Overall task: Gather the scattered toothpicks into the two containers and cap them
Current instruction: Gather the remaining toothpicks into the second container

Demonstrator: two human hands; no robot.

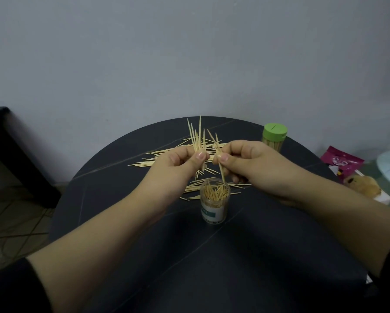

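- Toothpicks (158,158) lie scattered on the dark round bench (212,256), mostly from 10 to 12 o'clock of the open jar (214,203). The hands cover the middle of the spread, so how many lie there cannot be told.
- Left hand (178,163), raised above the bench, has thumb and curled fingers pinching a bundle (197,136) that fans upward toward 12 o'clock. The lower ends are hidden behind the thumb.
- Open jar stands upright near the bench's middle, uncapped and about half full of toothpicks. The print on its label is too blurred to read.
- Right hand (255,163) pinches a smaller bunch (221,170) between thumb and forefinger. The bunch's lower tips point down at the jar's mouth, and whether they are inside the rim is hard to make out. The other fingers are curled under, mostly out of sight.
- Green-capped jar (274,137) stands at 1 o'clock near the bench's edge, packed full, its base hidden behind the right hand.
- Pink packet (341,159) and a tan plush toy (361,185) lie off the bench at 3 o'clock, both blurred.
- A pale round object beyond them is cut off by the frame's right edge.
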